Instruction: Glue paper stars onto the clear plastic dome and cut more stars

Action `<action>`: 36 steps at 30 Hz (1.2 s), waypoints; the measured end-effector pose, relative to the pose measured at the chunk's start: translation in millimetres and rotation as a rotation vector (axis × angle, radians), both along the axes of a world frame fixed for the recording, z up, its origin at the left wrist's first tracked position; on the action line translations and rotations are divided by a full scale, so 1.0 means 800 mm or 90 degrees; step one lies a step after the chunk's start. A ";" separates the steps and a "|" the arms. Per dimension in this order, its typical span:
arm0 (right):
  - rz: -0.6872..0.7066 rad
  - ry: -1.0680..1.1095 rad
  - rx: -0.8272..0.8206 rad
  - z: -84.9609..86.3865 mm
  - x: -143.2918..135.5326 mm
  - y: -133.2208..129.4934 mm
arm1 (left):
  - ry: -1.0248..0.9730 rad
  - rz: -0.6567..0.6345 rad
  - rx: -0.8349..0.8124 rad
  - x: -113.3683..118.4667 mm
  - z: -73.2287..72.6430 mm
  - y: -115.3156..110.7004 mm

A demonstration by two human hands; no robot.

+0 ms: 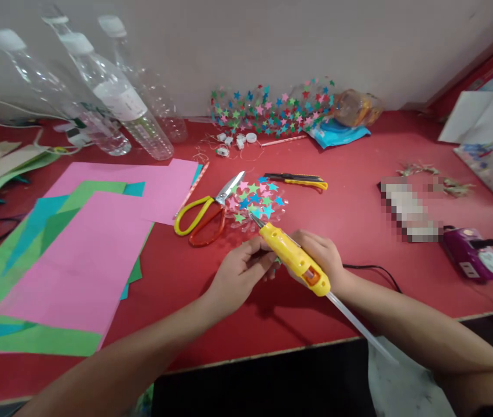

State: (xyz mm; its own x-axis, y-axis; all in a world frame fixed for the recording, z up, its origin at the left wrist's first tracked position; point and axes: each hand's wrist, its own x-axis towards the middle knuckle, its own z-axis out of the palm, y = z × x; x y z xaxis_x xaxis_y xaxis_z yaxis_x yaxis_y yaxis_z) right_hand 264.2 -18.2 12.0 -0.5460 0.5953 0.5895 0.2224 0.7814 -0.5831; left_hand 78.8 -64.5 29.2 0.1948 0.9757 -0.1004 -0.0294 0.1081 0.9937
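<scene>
- Table (359,202): 1, smooth, red.
- Paper sheets (75,255): several, pink, green and teal, flat, overlapping; exact count hidden.
- Bottles (116,98): at least 3, upright, clear ribbed plastic, white caps.
- Star-covered plastic (283,110): clear, rounded, against wall; can't tell if one piece or more.
- Glue gun (292,258): 1, yellow hard plastic, tapered metal nozzle, above table near edge, tip over the stars' near side; 1 translucent rod (354,321) out the back.
- Right hand (322,252): grip closed round the glue gun, handle mostly hidden.
- Left hand (237,272): just beside the gun, grip nearly closed, thumb and fingers bent together; can't tell if it has hold of anything.
- Scissors (200,217): 1, metal blades together, one yellow loop, one red.
- Purple box (466,255): 1, glossy, cord attached.
- Cutter (296,178): 1, slim, black and yellow.
- Striped sticks (283,140): 2, thin, pink-white.
- Stars (267,201): over a dozen, five-pointed, pink/green/blue, piled on clear plastic beside scissors.
- Green sliver (278,261): 1, by left fingertips.
</scene>
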 end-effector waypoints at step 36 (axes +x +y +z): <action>0.033 -0.022 0.026 0.002 -0.007 -0.007 | 0.012 0.072 -0.003 0.004 -0.007 -0.017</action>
State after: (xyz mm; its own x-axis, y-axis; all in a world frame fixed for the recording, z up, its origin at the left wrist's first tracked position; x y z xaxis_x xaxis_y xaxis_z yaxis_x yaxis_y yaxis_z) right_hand 258.2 -23.8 13.8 -0.5964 0.5415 0.5926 0.1999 0.8152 -0.5436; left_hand 82.0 -77.9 23.7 0.0812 0.9908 -0.1083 -0.0234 0.1106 0.9936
